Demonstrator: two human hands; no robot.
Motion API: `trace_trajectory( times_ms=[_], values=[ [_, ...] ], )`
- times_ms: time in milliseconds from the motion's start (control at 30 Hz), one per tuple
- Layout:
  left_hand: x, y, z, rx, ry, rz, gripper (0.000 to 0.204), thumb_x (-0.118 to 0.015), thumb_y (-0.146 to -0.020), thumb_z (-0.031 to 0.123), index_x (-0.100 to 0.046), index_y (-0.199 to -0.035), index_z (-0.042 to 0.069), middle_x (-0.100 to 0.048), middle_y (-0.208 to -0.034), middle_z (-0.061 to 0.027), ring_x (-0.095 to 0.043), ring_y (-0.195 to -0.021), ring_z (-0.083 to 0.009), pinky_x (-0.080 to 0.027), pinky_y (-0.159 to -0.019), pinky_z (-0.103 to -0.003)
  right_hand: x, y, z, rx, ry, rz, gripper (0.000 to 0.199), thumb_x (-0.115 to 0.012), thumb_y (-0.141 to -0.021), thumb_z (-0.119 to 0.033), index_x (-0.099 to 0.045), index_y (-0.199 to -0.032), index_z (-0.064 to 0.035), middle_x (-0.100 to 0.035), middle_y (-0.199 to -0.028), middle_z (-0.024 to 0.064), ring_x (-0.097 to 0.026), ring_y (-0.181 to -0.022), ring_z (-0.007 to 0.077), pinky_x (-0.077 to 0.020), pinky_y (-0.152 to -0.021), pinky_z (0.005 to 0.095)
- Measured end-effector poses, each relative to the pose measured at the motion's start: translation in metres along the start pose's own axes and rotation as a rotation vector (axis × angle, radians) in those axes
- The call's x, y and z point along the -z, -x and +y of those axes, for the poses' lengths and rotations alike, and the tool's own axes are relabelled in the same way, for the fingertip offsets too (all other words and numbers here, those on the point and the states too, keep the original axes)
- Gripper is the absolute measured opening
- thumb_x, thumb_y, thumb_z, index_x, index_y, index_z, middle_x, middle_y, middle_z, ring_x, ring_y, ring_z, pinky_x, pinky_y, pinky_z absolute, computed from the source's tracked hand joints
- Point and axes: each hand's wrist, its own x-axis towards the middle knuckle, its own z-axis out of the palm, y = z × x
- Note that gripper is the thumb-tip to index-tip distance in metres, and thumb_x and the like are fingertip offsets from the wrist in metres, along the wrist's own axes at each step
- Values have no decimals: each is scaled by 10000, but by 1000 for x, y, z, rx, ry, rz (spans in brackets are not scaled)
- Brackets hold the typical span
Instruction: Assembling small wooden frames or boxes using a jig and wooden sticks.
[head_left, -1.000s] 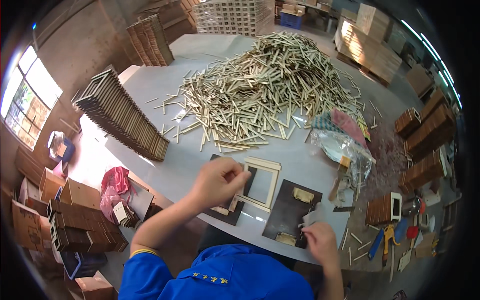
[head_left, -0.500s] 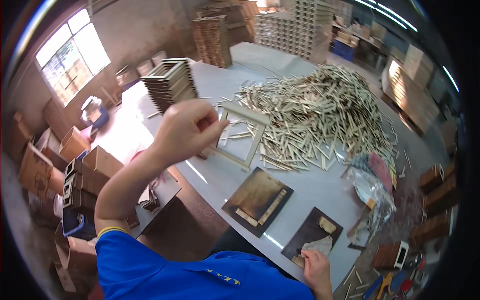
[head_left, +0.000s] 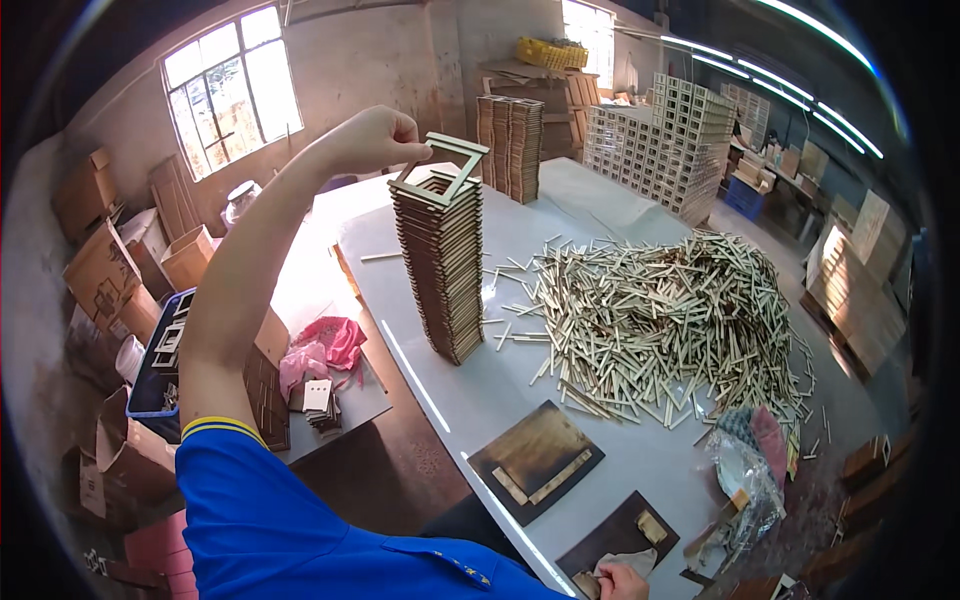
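My left hand (head_left: pixel 385 138) is stretched far out and pinches a small pale wooden frame (head_left: pixel 462 143) by its edge. The frame is at the top of a tall stack of similar frames (head_left: pixel 438 280); whether it rests on the stack cannot be made out. Low on the right, my right hand (head_left: pixel 622 584) has its fingers closed on a greyish cloth (head_left: pixel 634 563), over a dark board (head_left: pixel 606 541) with small wooden blocks. Left of that lies another dark board (head_left: pixel 535 440) with two light strips set in an L.
A large heap of thin wooden strips (head_left: pixel 670 325) covers the table's right half. Crumpled clear plastic (head_left: pixel 740 500) sits at its right edge. Behind are another stack of panels (head_left: pixel 510 150) and a wrapped block of stacked frames (head_left: pixel 655 145). Cartons (head_left: pixel 110 270) stand at far left.
My left hand has carried the frame from above the board outward to the top of the tall stack. The view has tilted up. My right hand stays at the cloth.
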Motion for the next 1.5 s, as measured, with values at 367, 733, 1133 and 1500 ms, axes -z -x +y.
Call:
trace_trajectory(
  times_ms=[367,733,1133,1500],
  values=[
    [-4,-22,-28,103,-22,-248,307,-750,-947,289,-712,-747,59,-620,-647,-17,-538,-569,-106,-443,-567,-248,5,-10,-9,-122,-19,-74,240,-659,-933,-40,-720,-1165,-36,-765,-1111,137,-717,-971,352,-562,-890,399],
    [-16,-32,-38,43,-35,-310,317,-735,-974,306,-702,-778,60,-630,-664,-15,-562,-581,-92,-439,-544,-233,24,-21,-25,-251,-82,-190,270,-649,-932,-36,-714,-1194,-25,-763,-1147,153,-719,-997,364,-560,-901,397],
    [-20,-56,-71,107,-10,-454,470,-688,-1018,508,-748,-874,64,-671,-796,-14,-606,-728,-145,-491,-711,-290,23,-35,-57,-210,-120,-70,272,-704,-830,80,-721,-1094,14,-730,-986,138,-678,-824,302,-563,-768,374],
    [-24,-13,-35,-226,-315,354,518,-709,-1021,433,-692,-1370,50,-736,-951,-95,-683,-811,-177,-552,-726,-302,17,-41,-59,-51,-24,2,217,-697,-897,1,-734,-1108,-33,-737,-1059,104,-706,-903,291,-560,-820,359]
  ],
)
